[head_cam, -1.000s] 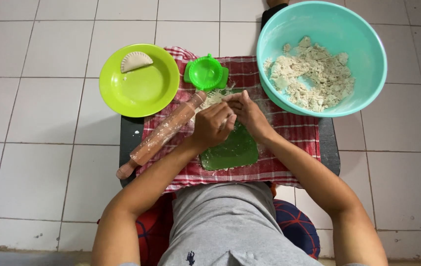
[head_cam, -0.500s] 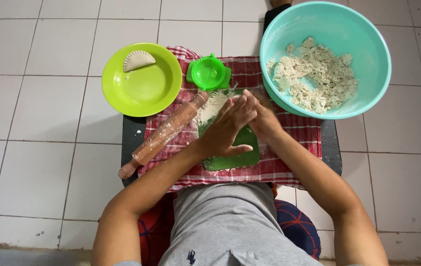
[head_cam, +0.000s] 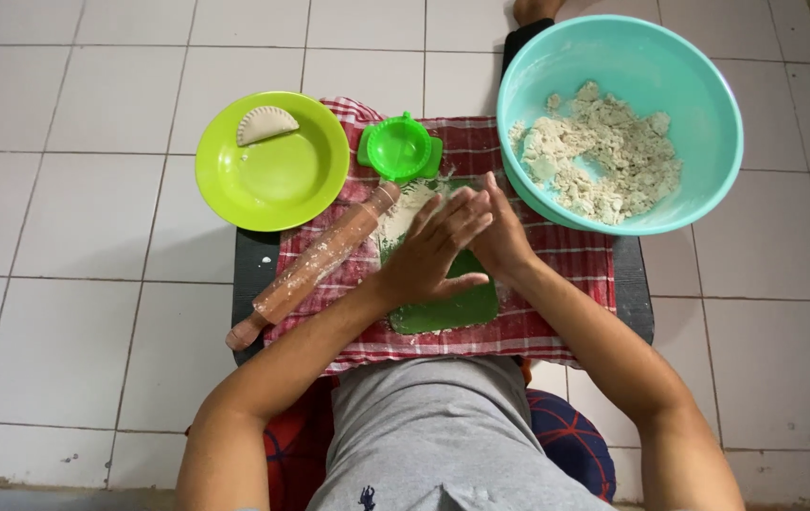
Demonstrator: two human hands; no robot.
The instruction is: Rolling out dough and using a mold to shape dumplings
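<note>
dough hidden between flat palms, left hand (head_cam: 433,251) over right hand (head_cam: 501,241), fingers together.

Hidden under the left hand (head_cam: 428,251) and right hand (head_cam: 499,241): the middle of the green mat (head_cam: 447,308) and whatever lies pressed between the palms. Cut off by the bottom edge: both elbows.

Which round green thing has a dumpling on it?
The lime-green plate at the left holds the folded dumpling. The small green press beside it holds none.
</note>
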